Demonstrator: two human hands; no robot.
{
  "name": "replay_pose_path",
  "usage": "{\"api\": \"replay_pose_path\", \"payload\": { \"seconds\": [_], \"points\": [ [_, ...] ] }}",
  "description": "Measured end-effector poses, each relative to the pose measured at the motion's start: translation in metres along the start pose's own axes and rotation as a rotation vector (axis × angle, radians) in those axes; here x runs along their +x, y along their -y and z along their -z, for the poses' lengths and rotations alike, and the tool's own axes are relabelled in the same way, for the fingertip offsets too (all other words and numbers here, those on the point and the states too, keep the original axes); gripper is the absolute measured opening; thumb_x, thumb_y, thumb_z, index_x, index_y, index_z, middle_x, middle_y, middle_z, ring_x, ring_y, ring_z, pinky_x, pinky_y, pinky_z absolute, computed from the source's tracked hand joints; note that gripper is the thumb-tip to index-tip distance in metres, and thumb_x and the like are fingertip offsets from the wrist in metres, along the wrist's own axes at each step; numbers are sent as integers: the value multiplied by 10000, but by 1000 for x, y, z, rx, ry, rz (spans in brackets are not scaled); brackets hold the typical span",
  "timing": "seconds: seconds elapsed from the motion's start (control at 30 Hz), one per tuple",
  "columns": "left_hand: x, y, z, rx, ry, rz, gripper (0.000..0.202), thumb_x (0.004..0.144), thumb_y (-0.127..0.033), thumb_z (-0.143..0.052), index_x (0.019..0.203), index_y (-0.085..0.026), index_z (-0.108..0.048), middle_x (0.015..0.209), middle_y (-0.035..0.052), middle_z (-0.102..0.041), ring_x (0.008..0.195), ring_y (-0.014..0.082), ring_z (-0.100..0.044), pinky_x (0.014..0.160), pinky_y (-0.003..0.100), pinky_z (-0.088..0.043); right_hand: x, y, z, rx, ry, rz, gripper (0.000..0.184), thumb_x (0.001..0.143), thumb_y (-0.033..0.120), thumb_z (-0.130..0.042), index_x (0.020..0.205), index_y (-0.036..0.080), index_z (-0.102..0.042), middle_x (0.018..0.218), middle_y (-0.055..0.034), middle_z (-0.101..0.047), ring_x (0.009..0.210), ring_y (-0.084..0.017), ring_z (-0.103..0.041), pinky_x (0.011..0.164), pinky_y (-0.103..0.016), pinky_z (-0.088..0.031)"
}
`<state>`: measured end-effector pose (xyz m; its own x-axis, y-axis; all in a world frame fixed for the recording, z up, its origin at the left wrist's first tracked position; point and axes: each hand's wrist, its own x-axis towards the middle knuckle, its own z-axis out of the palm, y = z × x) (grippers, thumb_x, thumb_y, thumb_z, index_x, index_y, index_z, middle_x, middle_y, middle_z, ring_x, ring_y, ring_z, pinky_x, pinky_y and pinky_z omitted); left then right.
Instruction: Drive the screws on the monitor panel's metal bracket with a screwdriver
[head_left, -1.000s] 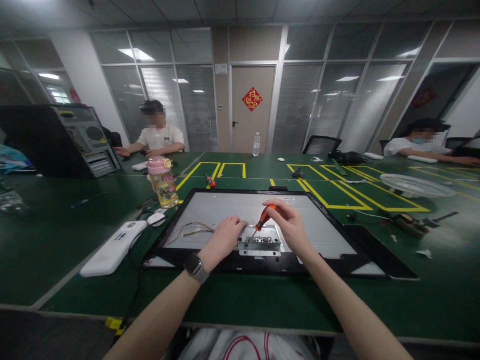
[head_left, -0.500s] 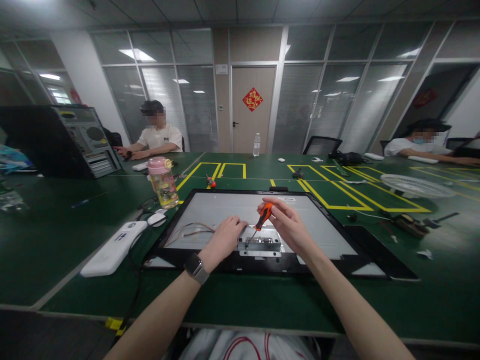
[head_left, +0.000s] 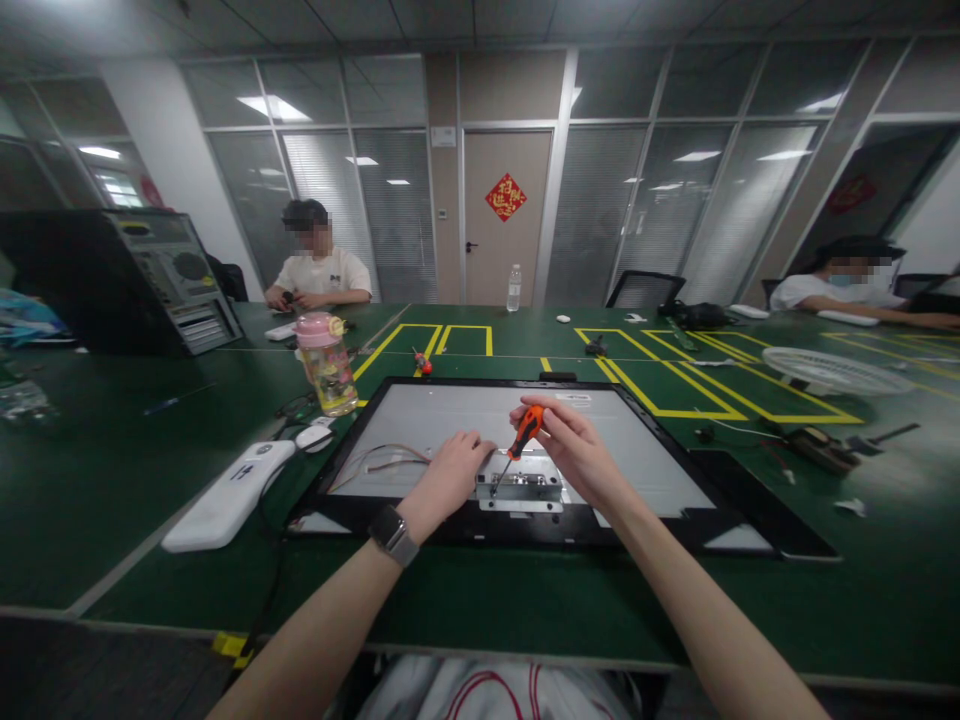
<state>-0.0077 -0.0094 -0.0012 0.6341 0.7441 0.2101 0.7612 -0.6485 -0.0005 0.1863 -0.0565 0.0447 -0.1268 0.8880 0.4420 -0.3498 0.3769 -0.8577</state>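
Note:
My right hand is closed around the orange-and-black handle of a screwdriver. The screwdriver leans, its shaft running down and left to the left part of a silver metal bracket. That bracket sits at the near edge of a flat display panel with a grey back and black frame, lying on the table. Curled over the bracket's left end is my left hand, its fingertips partly hidden. Thin wires lie on the panel left of this hand. A watch is on my left wrist.
Left of the panel are a white device with a cable and a pink-lidded bottle. A black slab lies at its right. Farther off are a computer case, a water bottle and two seated people.
The screwdriver handle and the fingers of my right hand have shifted slightly left. My left hand stays in place. Across the table, the left person's hands have drawn together.

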Motion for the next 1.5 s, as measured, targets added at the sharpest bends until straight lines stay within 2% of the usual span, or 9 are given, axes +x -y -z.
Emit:
{"api": "replay_pose_path", "payload": {
  "seconds": [0.17, 0.3, 0.47, 0.6, 0.9, 1.07, 1.2, 1.33, 1.5],
  "points": [
    [1, 1, -2, -2, -5, -3, 498, 879, 30, -425, 1301, -196, -562, 1120, 93, -585, 1035, 244, -534, 914, 370, -453, 0, -2, 2, -43, -13, -9, 272, 871, 424, -689, 1116, 323, -748, 1070, -49, -758, 1018, -228, -678, 1001, -452, -462],
    [1, 2, -3, -4, -11, -6, 498, 881, 25, -423, 1301, -203, -564, 1111, 88, -588, 1028, 242, -535, 901, 362, -454, 0, -4, 4, -125, -5, 22, 319, 883, 407, -672, 1192, 343, -717, 1021, -35, -754, 994, -216, -674, 1002, -448, -465],
    [1, 3, -5, 3, -26, -12, 516, 878, 30, -412, 1314, -205, -556, 1116, 87, -590, 1026, 245, -535, 899, 364, -455, 1, -5, 5, -345, -144, 134, 311, 815, 378, -748, 1123, 337, -751, 895, -8, -694, 822, -178, -636, 855, -370, -514],
    [1, 3, -6, 10, -17, -11, 507, 885, 26, -401, 1309, -201, -562, 1119, 90, -595, 1026, 250, -538, 901, 367, -458, 2, -4, 5, -423, -201, 172, 273, 808, 412, -745, 1063, 320, -774, 871, -10, -658, 811, -181, -611, 822, -357, -509],
    [1, 1, -3, 10, -4, -2, 499, 875, 34, -413, 1296, -190, -561, 1131, 98, -591, 1045, 249, -534, 913, 370, -455, 2, -3, 5, -96, -91, 23, 257, 825, 472, -717, 1014, 307, -771, 994, -33, -743, 998, -227, -661, 978, -422, -471],
    [1, 2, -4, 10, -4, -3, 515, 865, 34, -418, 1302, -198, -560, 1126, 89, -591, 1044, 241, -531, 922, 361, -453, 2, -6, 5, -151, -116, 23, 252, 773, 469, -781, 957, 298, -771, 907, -12, -730, 874, -196, -658, 935, -395, -486],
    [1, 1, -3, 12, -5, 1, 485, 885, 18, -415, 1288, -205, -566, 1111, 89, -590, 1034, 234, -533, 916, 360, -455, 1, -3, 3, -93, -38, 26, 300, 844, 474, -713, 1092, 308, -737, 975, -38, -754, 975, -219, -677, 987, -437, -476],
    [0, 1, -2, 7, -9, -6, 484, 887, 20, -415, 1295, -197, -559, 1113, 94, -588, 1031, 238, -532, 909, 365, -458, 0, 0, 1, -69, -30, 21, 282, 853, 478, -695, 1073, 308, -742, 1039, -52, -756, 1032, -233, -672, 1021, -456, -464],
    [-1, 1, -3, -2, -22, -11, 506, 873, 32, -422, 1304, -199, -552, 1134, 88, -589, 1038, 234, -524, 925, 359, -455, 0, -2, 3, -144, -77, -2, 296, 799, 486, -754, 1033, 305, -761, 945, -30, -755, 930, -211, -677, 993, -432, -480]
  ]
}}
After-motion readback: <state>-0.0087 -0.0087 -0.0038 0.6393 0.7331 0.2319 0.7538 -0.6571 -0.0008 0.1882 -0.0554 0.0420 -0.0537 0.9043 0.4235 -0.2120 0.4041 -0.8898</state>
